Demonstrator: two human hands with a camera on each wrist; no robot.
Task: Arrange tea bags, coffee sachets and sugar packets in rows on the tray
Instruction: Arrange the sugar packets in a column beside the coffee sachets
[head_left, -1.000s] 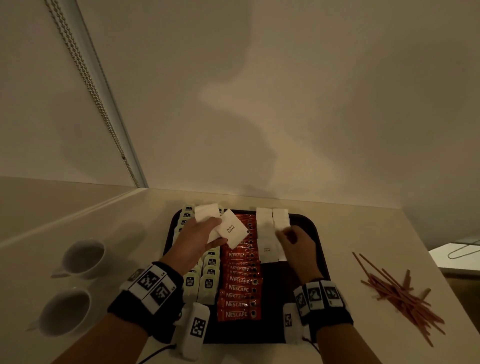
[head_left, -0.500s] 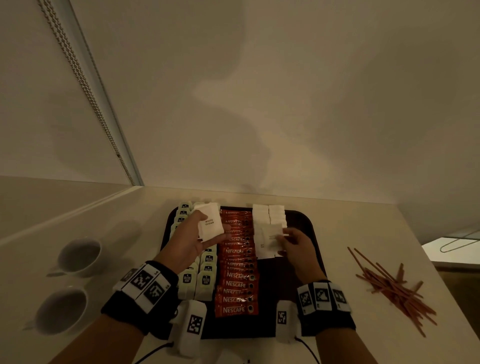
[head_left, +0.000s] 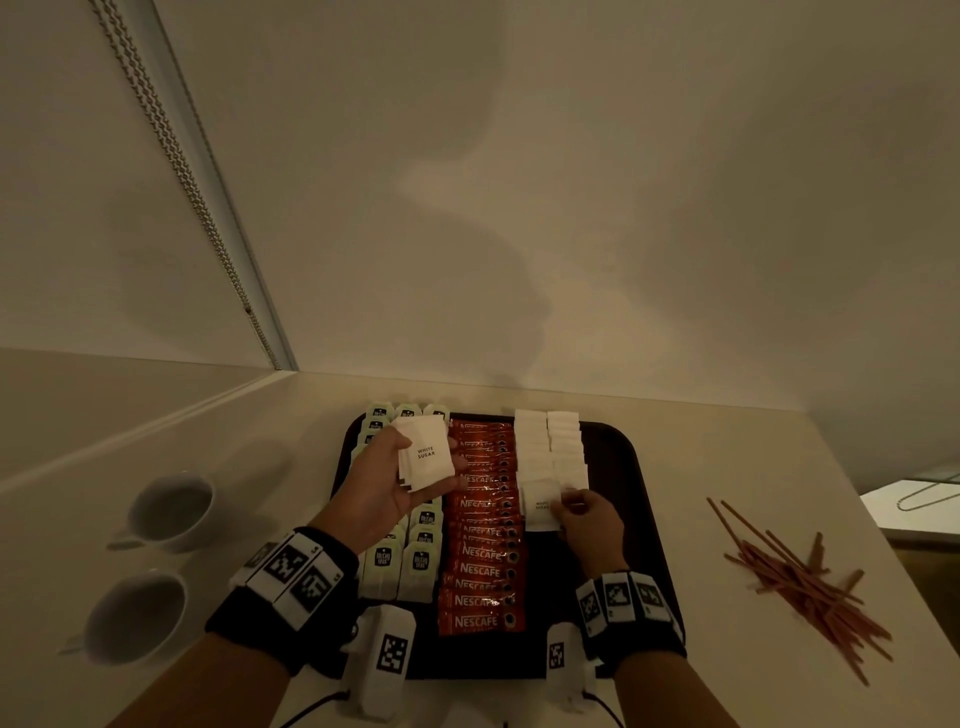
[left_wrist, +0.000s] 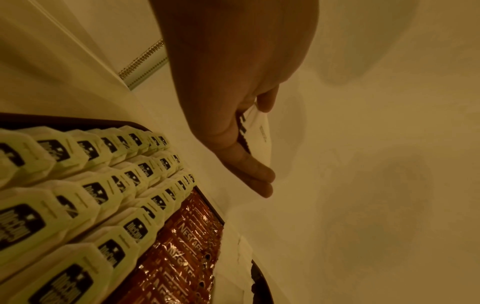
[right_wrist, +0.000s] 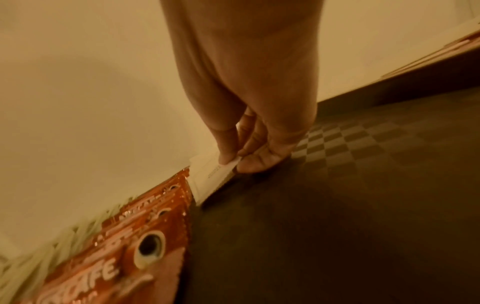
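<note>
A dark tray (head_left: 623, 457) holds rows of pale green tea bags (head_left: 421, 564), a column of red Nescafe sachets (head_left: 480, 551) and two columns of white sugar packets (head_left: 550, 447). My left hand (head_left: 387, 488) hovers over the tea bags and grips a small stack of white sugar packets (head_left: 427, 457), seen edge-on in the left wrist view as the stack (left_wrist: 259, 133). My right hand (head_left: 587, 519) pinches one white sugar packet (head_left: 540, 504) at the near end of the left sugar column; the right wrist view shows that packet (right_wrist: 215, 174) low over the tray floor (right_wrist: 337, 205).
Two white cups (head_left: 171, 512) stand on the counter left of the tray. A loose pile of red-brown stir sticks (head_left: 810, 577) lies to the right. The wall runs just behind the tray, and the tray's right part is bare.
My right hand has taken one sugar packet from the left hand's stack and brought it down to the near end of the sugar column. The left hand squared its stack and drew back slightly.
</note>
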